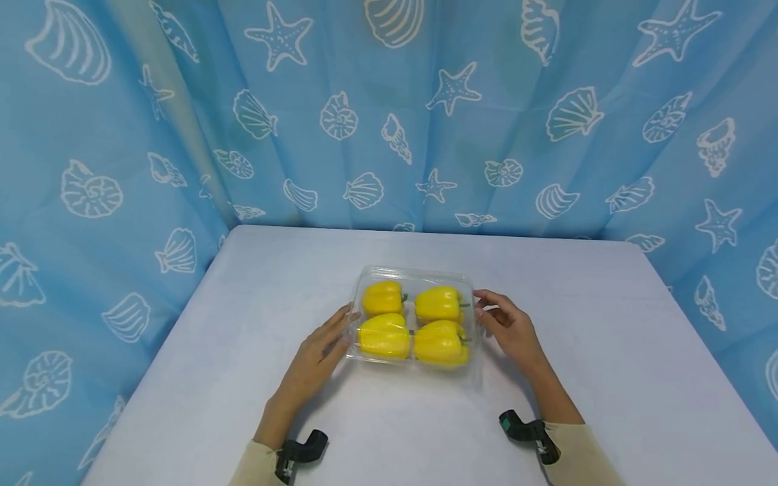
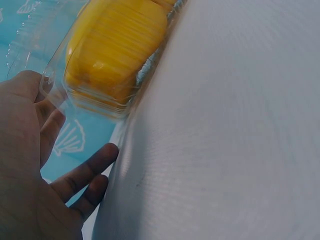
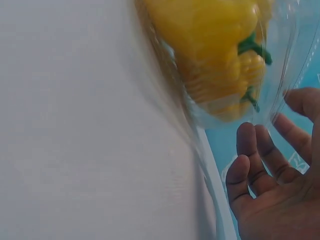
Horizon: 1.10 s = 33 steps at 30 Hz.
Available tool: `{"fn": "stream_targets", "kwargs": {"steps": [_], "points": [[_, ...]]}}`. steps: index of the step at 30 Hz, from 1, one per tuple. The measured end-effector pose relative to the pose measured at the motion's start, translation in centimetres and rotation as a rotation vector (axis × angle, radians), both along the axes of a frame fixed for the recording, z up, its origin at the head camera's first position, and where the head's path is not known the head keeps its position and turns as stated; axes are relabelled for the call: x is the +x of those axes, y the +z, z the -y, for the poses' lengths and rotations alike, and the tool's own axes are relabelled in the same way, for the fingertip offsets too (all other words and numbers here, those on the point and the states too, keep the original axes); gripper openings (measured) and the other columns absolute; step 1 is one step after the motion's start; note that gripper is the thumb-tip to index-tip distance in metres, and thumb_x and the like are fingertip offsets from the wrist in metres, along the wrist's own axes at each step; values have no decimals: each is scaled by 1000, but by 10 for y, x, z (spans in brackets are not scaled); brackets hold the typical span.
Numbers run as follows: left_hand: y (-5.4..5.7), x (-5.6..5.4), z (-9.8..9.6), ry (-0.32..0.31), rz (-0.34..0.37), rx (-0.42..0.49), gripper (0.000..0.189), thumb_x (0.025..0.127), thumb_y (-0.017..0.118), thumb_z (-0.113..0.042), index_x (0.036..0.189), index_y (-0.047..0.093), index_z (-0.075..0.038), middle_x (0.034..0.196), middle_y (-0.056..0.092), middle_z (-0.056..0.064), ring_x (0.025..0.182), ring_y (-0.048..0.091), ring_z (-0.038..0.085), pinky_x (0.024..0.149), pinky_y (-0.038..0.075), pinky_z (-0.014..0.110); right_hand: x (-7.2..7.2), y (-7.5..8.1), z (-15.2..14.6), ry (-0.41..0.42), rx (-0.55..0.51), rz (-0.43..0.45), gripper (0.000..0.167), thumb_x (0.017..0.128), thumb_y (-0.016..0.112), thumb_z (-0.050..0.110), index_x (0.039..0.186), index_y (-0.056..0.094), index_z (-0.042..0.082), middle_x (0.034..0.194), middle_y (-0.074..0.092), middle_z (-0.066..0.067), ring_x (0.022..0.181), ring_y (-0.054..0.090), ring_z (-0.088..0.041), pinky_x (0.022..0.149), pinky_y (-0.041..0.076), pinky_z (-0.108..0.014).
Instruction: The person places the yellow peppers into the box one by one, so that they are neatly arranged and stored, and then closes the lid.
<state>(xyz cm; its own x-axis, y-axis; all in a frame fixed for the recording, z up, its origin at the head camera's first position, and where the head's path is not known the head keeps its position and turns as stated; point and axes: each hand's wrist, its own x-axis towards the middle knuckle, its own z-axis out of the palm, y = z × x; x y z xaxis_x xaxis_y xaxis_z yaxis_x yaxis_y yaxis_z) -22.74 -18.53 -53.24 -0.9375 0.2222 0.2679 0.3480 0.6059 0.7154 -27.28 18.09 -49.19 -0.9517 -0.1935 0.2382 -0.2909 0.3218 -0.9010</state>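
Observation:
A clear plastic clamshell container [image 1: 413, 273] lies on the table with several yellow bell peppers [image 1: 439, 304] inside, showing through the plastic. My left hand [image 1: 313, 358] is at the container's left side, its fingers fairly straight along the edge. In the left wrist view the thumb and a finger of that hand [image 2: 25, 150] touch the plastic corner, and the other fingers are spread. At the right side is my right hand [image 1: 510, 331], thumb and forefinger at the rim. In the right wrist view its other fingers [image 3: 247, 160] are loosely bent and hold nothing. Green stems [image 3: 255, 47] show on the peppers.
A white cloth [image 1: 401, 418] covers the table. Behind it and along both sides hangs a blue curtain [image 1: 377, 155] printed with white shells and starfish. Black wrist camera mounts [image 1: 529, 435] sit at both sleeve cuffs.

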Motion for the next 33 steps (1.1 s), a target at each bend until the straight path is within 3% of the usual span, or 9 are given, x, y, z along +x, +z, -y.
{"fn": "stream_targets", "kwargs": {"steps": [7,13,16,23,26,29,33], "points": [[0,0,3,-21,-17,11,42,107,46,-37,149,48,-34,160,30,-13,146,31,22,114,28,60,16,-4,1,15,20,50,45,101,58,6,144,48,1,117,58,-18,87,60,-43,67,57,-35],[0,-1,4,-6,-18,-8,43,107,45,-38,150,47,-35,160,30,-15,146,31,23,114,28,61,21,-31,-7,50,-33,119,53,102,58,10,152,40,13,120,57,-16,89,61,-32,69,56,-31],[0,-1,4,1,-13,-11,43,107,45,-38,150,47,-36,160,29,-16,146,31,22,114,28,61,28,-33,-5,49,-41,134,52,102,59,14,150,41,15,119,57,-15,89,62,-27,69,56,-29],[-1,1,4,-3,-10,3,43,107,46,-37,150,48,-34,160,30,-15,146,31,22,114,28,60,46,-31,-2,61,-17,205,46,103,56,14,146,42,6,119,55,-18,81,60,-23,69,55,-30],[-1,0,4,-7,-10,8,43,107,46,-37,149,48,-34,160,30,-15,146,31,21,114,28,60,53,-28,-1,58,-5,268,39,103,58,19,137,50,3,111,60,-16,80,61,-22,67,54,-29],[0,-1,2,-12,-11,7,43,107,46,-38,150,47,-35,160,30,-15,146,31,21,114,28,60,56,-26,-1,49,-9,339,32,102,61,28,115,61,-1,93,63,-14,73,58,-21,61,51,-28],[0,-1,2,-20,-12,8,43,107,45,-37,150,46,-34,160,30,-15,146,31,21,114,28,60,57,-25,-3,65,-55,416,38,101,61,32,92,65,-4,80,64,-16,66,55,-18,55,47,-26]]}}
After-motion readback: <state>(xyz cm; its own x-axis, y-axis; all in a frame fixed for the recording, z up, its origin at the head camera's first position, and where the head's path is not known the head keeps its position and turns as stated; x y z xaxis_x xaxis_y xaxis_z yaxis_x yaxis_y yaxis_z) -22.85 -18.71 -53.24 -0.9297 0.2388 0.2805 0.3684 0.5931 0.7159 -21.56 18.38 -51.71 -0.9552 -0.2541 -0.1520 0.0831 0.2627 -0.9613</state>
